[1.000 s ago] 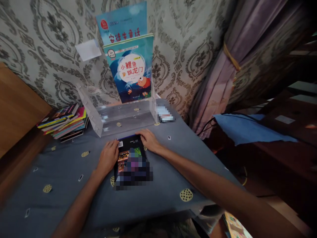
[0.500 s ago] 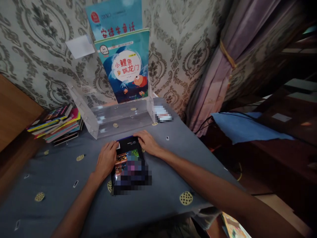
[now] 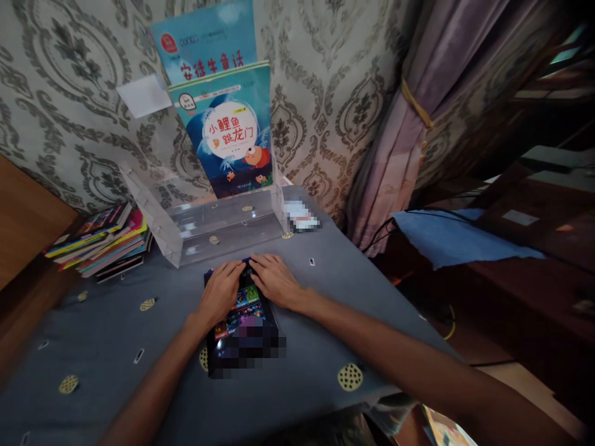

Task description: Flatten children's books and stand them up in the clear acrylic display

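Observation:
A dark, glossy book (image 3: 246,313) with rows of small coloured pictures on its cover lies on the cloth-covered table in front of me; its near end is blurred out by pixelation. My left hand (image 3: 224,288) rests flat on the upper left of the cover, fingers stretched toward the far edge. Lying flat on the upper right is my right hand (image 3: 275,280), its fingertips close to those of my left. Neither hand is wrapped round anything. Together they hide much of the cover's upper part.
Behind the book stands a clear acrylic rack (image 3: 223,238) holding upright blue picture books (image 3: 232,133). A stack of books (image 3: 105,241) lies at the left. Right of the rack is a pixelated flat item (image 3: 302,215). A tied purple curtain (image 3: 390,148) hangs beyond the table's right edge.
My hands have moved inward from the book's two side edges onto its upper cover, and their fingertips are now close together. The book stays in about the same place.

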Available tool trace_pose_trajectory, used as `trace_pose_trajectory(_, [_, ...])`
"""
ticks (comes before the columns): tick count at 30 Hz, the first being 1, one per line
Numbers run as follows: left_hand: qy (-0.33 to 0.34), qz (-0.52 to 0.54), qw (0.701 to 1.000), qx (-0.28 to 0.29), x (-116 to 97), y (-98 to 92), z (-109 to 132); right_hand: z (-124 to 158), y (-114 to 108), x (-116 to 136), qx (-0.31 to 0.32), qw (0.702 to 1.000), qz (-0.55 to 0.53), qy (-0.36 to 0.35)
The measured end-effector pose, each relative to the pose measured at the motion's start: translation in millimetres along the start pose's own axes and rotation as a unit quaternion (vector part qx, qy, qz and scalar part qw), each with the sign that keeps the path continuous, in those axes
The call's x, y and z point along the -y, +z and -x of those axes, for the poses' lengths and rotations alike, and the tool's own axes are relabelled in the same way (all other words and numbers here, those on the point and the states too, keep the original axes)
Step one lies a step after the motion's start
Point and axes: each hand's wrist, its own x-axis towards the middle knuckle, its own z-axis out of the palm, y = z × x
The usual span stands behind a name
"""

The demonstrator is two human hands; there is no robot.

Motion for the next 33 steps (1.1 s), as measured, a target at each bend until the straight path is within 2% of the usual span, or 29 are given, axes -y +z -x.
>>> trace_pose_trajectory(8, [0.019,0.033,0.999,-0.005,1.7,8.9,-15.1,-1.1,-2.6,-2.5,-0.004,1.000,0.005,0.012])
trace_pose_trajectory(26, [0.020,0.060,0.998,-0.007,5.8,11.0,-14.0,-0.8,-1.0,-3.4,-0.001,1.000,-0.007,0.009])
trace_pose_trajectory(33, [0.028,0.054,0.998,0.011,6.7,12.1,-13.0,15.7,-2.4,1.2,-0.003,1.000,-0.023,-0.007])
